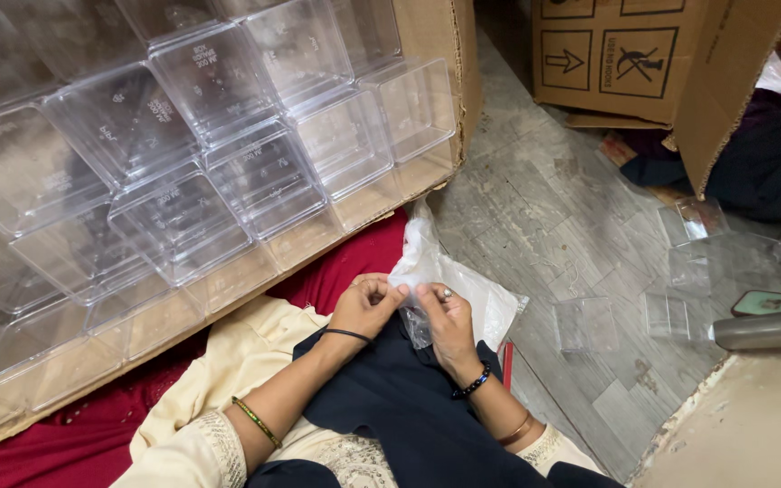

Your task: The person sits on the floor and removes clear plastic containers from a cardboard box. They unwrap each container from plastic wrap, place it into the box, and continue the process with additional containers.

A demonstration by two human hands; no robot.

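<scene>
Both hands pinch the clear plastic bag (427, 280) over the lap: left hand (365, 305) and right hand (447, 318) fingers closed on its near edge, bag running up and away toward the floor (544, 217).

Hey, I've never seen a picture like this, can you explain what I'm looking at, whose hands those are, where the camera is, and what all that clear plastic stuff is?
The camera sits on a person's head and looks down, so the two hands are that person's own. The left hand and right hand meet over the lap and pinch a thin clear plastic bag between the fingers. To the left, a big cardboard box lies open, packed with stacked clear plastic containers. A few loose clear containers stand on the grey floor to the right, near a metal bottle. A second cardboard box stands at the top, with another person sitting partly behind it.
</scene>
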